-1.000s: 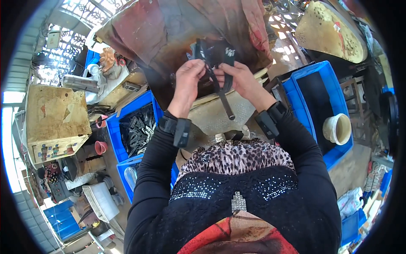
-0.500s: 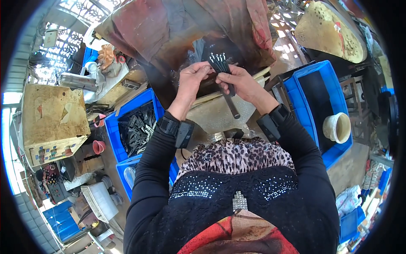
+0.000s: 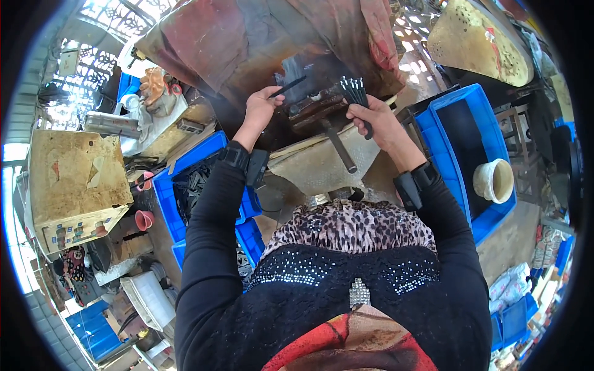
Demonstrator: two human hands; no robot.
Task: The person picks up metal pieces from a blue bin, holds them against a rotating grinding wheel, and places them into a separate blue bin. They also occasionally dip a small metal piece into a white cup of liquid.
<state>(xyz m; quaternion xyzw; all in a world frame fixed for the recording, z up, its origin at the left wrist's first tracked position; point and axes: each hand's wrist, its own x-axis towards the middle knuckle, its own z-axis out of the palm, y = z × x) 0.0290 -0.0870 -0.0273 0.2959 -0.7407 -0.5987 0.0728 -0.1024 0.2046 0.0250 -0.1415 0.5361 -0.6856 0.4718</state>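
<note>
My left hand (image 3: 261, 112) is closed on one thin dark strip (image 3: 289, 86), which points up and to the right. My right hand (image 3: 380, 123) grips a bundle of several slim dark rods (image 3: 355, 94), their shiny silvery tips fanned out at the top. Between and below the hands, a dark round-ended bar (image 3: 341, 151) lies at a slant over a pale textured sheet (image 3: 312, 168). Beyond the hands is a dark metal fixture (image 3: 315, 104) under reddish-brown cloth (image 3: 229, 43), its details lost in shadow.
At left, a blue crate (image 3: 164, 196) holds many dark strips. A larger blue crate (image 3: 455, 164) stands at right with a whitish pot (image 3: 493, 181) in it. Farther left sits a worn tan box (image 3: 77, 179). A perforated tan panel (image 3: 479, 43) is at the far right.
My hands have moved apart. The left now holds a single strip out to the left; the right has carried the bundle rightward, uncovering more of the bar.
</note>
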